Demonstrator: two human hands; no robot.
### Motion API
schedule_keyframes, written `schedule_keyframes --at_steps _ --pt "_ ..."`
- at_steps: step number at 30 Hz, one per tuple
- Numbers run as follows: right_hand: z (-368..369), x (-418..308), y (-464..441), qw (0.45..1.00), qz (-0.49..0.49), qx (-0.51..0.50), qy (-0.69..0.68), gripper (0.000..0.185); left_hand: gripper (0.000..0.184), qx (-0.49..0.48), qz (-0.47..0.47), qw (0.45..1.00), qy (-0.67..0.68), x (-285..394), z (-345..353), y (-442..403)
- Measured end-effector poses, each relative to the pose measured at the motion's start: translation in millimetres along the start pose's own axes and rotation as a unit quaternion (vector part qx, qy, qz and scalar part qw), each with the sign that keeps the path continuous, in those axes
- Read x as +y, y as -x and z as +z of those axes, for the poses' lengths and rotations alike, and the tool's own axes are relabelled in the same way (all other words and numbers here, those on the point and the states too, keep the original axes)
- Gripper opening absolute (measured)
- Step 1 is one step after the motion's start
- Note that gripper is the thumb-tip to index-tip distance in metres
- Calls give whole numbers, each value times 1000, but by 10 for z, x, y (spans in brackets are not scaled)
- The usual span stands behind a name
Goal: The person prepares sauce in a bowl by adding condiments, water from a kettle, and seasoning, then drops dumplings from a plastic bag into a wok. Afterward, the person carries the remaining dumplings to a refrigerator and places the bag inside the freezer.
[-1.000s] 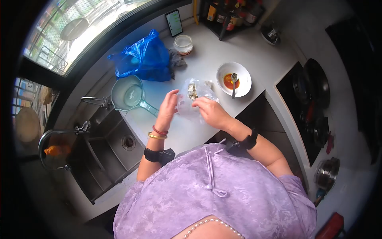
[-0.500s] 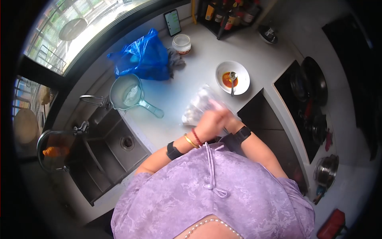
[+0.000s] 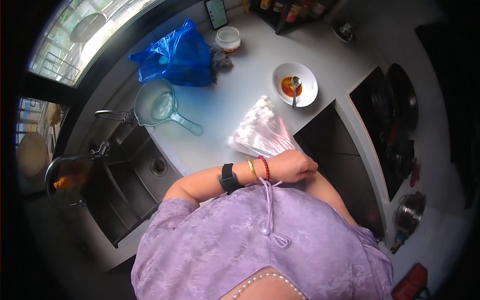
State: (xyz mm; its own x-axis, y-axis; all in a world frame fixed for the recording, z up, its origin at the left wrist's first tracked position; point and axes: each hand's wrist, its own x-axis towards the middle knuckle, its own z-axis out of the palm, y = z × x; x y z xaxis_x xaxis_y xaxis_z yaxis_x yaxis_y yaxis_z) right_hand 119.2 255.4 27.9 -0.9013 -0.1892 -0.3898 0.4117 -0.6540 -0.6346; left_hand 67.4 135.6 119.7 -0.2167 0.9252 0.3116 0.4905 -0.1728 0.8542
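A clear plastic bag (image 3: 265, 127) with whitish lumps inside lies on the counter, its gathered end reaching under my left hand (image 3: 295, 166). That hand is closed on the bag's end, across my right wrist. My right forearm (image 3: 330, 195) runs beneath it; the right hand's fingers are hidden, though a pinkish shape shows through the plastic. Behind and right of the bag, a white bowl (image 3: 312, 90) holds reddish-brown sauce and a metal spoon (image 3: 294, 95).
On the left are a translucent green ladle (image 3: 187, 124), a blue bag (image 3: 187, 62) and a dark sink (image 3: 125, 192). A lidded tub (image 3: 228, 39) and a phone (image 3: 216, 13) are at the back. Pans (image 3: 402, 95) occupy the hob at right.
My left hand has moved from the bag's left side rightward across my right wrist and closed. The bag has turned, with its gathered end toward me. The right hand's fingers have gone out of sight.
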Motion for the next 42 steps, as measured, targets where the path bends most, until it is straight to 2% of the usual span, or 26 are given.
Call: schedule_keyframes --at_steps 3,7,10,11,13,14,15,17,19,21,22,25,27,29,30,31,32,33,34,35,36,37,39,41,42 --pt "-28 31 -55 999 12 -9 -28 39 14 -26 -48 998 -20 -60 37 11" --pt "-27 107 -121 998 35 -21 -57 38 14 -30 -45 995 -87 11 -58 80" --pt "-1 140 -169 995 51 -32 -78 37 14 -7 -106 992 66 -75 -132 197" --pt "5 146 -195 994 54 -35 -84 36 14 -7 -106 992 63 -85 -130 204" --pt "-6 185 -214 992 63 -36 -99 36 13 -70 -136 988 -24 -55 -49 250" --pt "-11 192 -246 992 64 -35 -107 35 11 -43 -133 990 18 -75 -50 239" --pt "-7 190 -265 991 66 -37 -113 35 11 -43 -133 990 19 -78 -80 235" --pt "-11 198 -309 989 71 -41 -126 34 10 -52 -105 987 114 -71 -168 210" --pt "-22 221 -375 986 75 -47 -144 34 11 -31 -77 989 121 -103 -109 230" --pt "-25 232 -511 980 79 -58 -171 33 10 -59 -136 988 53 -112 -143 217" --pt "-36 243 -568 977 79 -65 -187 33 10 -62 -134 988 51 -128 -172 202" --pt "-81 311 -835 961 90 -97 -241 32 8 36 -123 992 25 -111 -306 236" --pt "-85 352 -1001 945 93 -143 -278 31 9 152 -154 974 73 -90 -501 324" --pt "-115 373 -1163 916 103 -219 -321 31 11 305 -216 925 63 -193 -632 472" --pt "-138 387 -1165 972 117 12 -204 25 12 346 -242 902 94 -248 -728 555" --pt "-62 292 -1100 972 114 16 -204 25 12 387 -267 874 124 -296 -811 632" --pt "120 103 -997 975 141 42 -167 21 11 399 -294 865 79 -330 -854 691" --pt "230 15 -955 993 120 14 15 18 11 410 -320 853 34 -359 -875 735" --pt "340 -72 -912 976 95 -6 197 16 11 410 -319 854 35 -396 -877 769" --pt "418 -142 -893 976 94 -6 198 16 10 412 -344 842 -58 -435 -880 797" --pt "498 -206 -864 988 122 10 99 20 10 409 -367 822 -150 -459 -883 812" --pt "536 -234 -845 989 149 26 -2 26 10 408 -366 823 -151 -453 -889 797" --pt "519 -250 -849 986 157 31 43 26 9 465 -302 810 -193 -423 -913 720" --pt "621 -330 -785 982 165 35 90 26 9 459 -301 816 -182 -258 -976 599" --pt "735 -424 -714 990 140 -14 -5 25 9 455 -302 820 -172 -205 -998 555"
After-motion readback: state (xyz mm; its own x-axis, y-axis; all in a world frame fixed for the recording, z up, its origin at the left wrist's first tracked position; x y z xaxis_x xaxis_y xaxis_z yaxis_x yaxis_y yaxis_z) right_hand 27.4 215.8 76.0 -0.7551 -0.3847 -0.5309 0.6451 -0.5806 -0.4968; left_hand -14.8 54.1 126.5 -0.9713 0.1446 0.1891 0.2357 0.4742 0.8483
